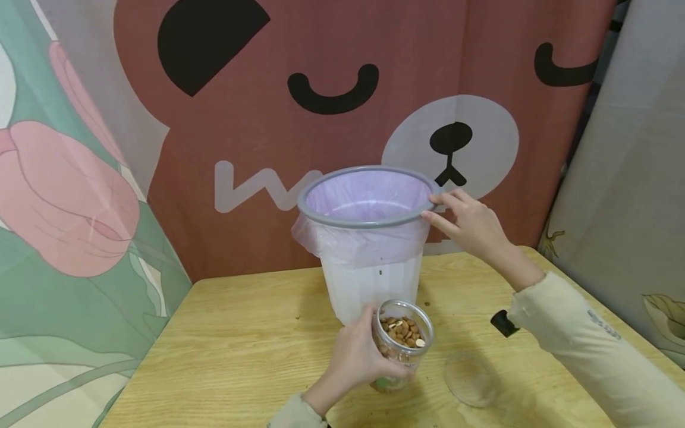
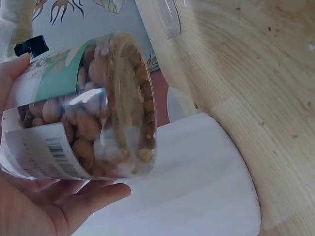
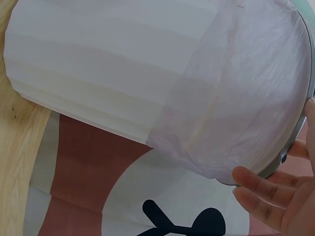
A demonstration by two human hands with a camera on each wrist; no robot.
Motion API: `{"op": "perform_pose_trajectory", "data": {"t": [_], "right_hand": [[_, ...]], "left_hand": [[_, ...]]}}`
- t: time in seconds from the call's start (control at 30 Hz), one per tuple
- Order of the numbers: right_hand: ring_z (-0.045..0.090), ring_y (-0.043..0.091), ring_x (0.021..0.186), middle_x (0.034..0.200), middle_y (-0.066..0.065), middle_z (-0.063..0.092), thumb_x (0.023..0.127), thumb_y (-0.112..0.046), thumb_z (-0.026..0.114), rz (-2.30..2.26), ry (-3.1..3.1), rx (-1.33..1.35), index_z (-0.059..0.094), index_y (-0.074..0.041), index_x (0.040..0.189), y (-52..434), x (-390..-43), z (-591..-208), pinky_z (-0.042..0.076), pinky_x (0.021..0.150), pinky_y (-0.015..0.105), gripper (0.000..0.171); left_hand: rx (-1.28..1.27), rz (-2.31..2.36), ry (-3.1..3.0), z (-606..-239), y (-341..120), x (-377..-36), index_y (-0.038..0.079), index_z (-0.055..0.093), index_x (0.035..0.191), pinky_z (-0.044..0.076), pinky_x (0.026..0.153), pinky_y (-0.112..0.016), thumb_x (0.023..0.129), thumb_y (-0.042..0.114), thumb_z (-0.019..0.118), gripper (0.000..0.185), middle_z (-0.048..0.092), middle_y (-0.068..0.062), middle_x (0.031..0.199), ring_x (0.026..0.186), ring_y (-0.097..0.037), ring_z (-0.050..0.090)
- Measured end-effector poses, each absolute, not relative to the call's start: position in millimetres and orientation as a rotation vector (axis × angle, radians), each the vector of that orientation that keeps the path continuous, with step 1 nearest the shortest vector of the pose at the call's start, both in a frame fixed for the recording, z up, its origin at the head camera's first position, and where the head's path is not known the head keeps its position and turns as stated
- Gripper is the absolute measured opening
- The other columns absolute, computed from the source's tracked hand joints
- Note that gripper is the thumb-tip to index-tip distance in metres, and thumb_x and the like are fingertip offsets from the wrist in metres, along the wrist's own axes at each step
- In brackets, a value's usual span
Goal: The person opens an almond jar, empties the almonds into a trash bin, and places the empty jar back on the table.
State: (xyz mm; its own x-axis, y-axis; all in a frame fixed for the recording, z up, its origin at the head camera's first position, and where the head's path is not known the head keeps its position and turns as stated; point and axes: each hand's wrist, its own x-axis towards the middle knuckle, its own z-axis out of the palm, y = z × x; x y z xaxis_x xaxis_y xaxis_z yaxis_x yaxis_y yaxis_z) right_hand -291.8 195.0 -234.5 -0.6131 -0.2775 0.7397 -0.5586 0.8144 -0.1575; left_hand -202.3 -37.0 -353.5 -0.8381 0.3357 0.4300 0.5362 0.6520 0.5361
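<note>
My left hand [image 1: 355,356] grips a clear jar [image 1: 393,375] with its mouth uncovered. Almonds [image 1: 402,331] fill much of it, and a green and white label [image 2: 58,78] is visible on its side. A white bin [image 1: 369,291] stands upright behind the jar, lined with a thin purple plastic bag [image 1: 369,238]. At the right of the bin's grey rim [image 1: 369,224], my right hand [image 1: 473,226] touches the ring with thumb and finger. In the right wrist view, other fingers [image 3: 266,189] extend loosely beside the bag.
A clear round lid [image 1: 472,378] lies on the wooden table [image 1: 241,356], right of the jar. Small dark specks are scattered on the tabletop. A curtain with a bear print [image 1: 257,232] hangs close behind the bin, and patterned cloths hang at both sides.
</note>
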Motion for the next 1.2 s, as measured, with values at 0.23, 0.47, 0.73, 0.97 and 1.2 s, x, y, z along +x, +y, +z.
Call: {"op": "perform_pose_trajectory", "data": {"t": [0.23,0.47,0.73,0.97,1.2], "right_hand": [[0.051,0.021,0.062,0.099,0.014,0.054,0.087,-0.036,0.057,0.490,-2.257,0.609,0.059,-0.003,0.114,194,-292,-234,0.041,0.048,0.035,0.043],[0.049,0.020,0.060,0.097,0.013,0.054,0.086,-0.036,0.057,0.488,-2.263,0.601,0.059,-0.003,0.114,193,-292,-234,0.040,0.047,0.033,0.043],[0.047,0.019,0.058,0.096,0.012,0.053,0.086,-0.035,0.058,0.481,-2.261,0.602,0.059,-0.003,0.115,193,-292,-234,0.038,0.045,0.031,0.043],[0.046,0.019,0.058,0.093,0.010,0.051,0.087,-0.036,0.057,0.490,-2.265,0.596,0.058,-0.003,0.115,194,-291,-235,0.036,0.044,0.030,0.044],[0.043,0.018,0.058,0.091,0.009,0.050,0.087,-0.037,0.056,0.504,-2.261,0.597,0.058,-0.004,0.115,194,-292,-236,0.034,0.041,0.029,0.043]], "left_hand": [[-0.794,-1.219,-2.487,-353,-38,-202,0.018,0.052,0.115,0.043,0.078,-0.029,0.044,0.037,0.087,0.082,0.057,0.012,0.100,0.092,-0.007,0.053],[-0.858,-1.355,-2.451,-356,-39,-203,0.023,0.051,0.120,0.034,0.087,-0.043,0.044,0.032,0.088,0.085,0.056,0.014,0.106,0.099,-0.008,0.048],[-0.827,-1.501,-2.435,-356,-39,-203,0.028,0.050,0.121,0.033,0.087,-0.042,0.045,0.028,0.089,0.086,0.054,0.014,0.108,0.102,-0.010,0.046],[-0.762,-1.519,-2.369,-352,-38,-202,0.031,0.048,0.123,0.033,0.086,-0.047,0.045,0.028,0.089,0.088,0.052,0.012,0.111,0.107,-0.018,0.039],[-0.750,-1.492,-2.305,-343,-42,-202,0.031,0.047,0.125,0.033,0.085,-0.044,0.044,0.027,0.089,0.091,0.052,0.011,0.113,0.107,-0.017,0.039]]}}
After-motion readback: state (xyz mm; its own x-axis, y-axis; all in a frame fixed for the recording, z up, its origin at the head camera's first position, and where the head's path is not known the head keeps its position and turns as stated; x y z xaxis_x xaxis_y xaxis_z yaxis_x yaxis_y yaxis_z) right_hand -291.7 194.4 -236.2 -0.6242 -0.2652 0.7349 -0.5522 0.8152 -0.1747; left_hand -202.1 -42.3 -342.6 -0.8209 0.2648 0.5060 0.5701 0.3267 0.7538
